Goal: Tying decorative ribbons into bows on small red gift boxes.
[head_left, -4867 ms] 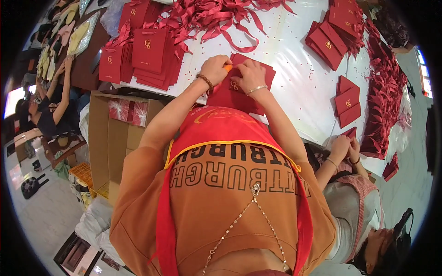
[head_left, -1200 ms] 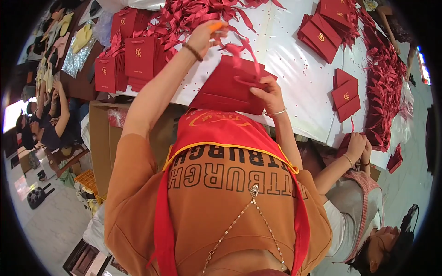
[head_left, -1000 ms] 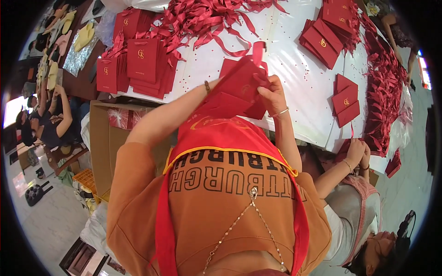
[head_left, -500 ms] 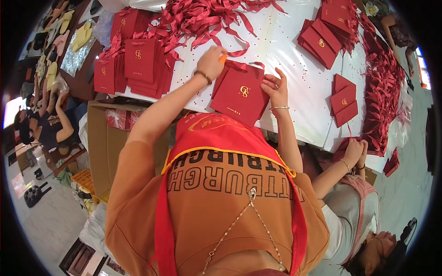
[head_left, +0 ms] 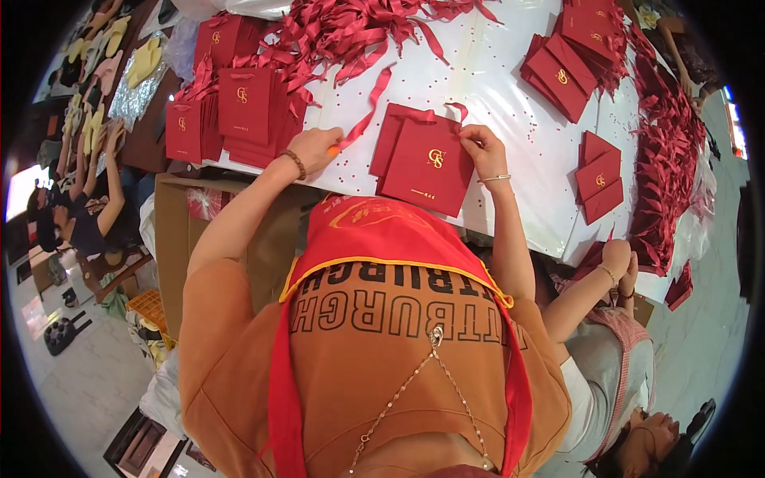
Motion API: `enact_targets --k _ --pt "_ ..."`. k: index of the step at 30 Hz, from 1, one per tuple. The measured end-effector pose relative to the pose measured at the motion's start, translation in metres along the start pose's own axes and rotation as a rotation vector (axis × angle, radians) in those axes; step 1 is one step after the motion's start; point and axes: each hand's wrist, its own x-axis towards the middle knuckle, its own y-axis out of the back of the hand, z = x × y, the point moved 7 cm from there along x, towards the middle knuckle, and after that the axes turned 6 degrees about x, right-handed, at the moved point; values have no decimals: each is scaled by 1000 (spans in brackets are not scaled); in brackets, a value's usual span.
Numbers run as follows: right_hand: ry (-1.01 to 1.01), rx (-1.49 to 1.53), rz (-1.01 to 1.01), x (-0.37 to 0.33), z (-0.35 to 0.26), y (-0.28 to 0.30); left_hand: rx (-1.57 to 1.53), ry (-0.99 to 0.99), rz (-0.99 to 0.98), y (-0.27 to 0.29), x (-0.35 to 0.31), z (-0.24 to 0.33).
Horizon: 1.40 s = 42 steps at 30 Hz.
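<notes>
A red paper gift bag with gold lettering lies flat at the table's near edge, on top of another red bag. A ribbon handle crosses its top. My right hand is pinched at the bag's upper right corner, where a short ribbon end meets the fingertips. To the left, my left hand is closed on the lower end of a loose red ribbon, which trails up and away over the table. A small orange thing shows at its fingertips; its kind is unclear.
Stacks of red bags stand on the left, beneath a heap of ribbons. More bags lie at right, beside a ribbon pile. An open cardboard box is below the table edge. A co-worker's hands work at right.
My left hand has moved left and nearer, away from the bag's top, with a ribbon trailing from it. My right hand's fingers have closed at the bag's corner. The bag has shifted slightly right.
</notes>
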Motion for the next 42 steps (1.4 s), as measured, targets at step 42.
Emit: enact_targets --k 42 --pt "-236 -312 -340 17 -17 -51 -346 -234 576 7 32 105"
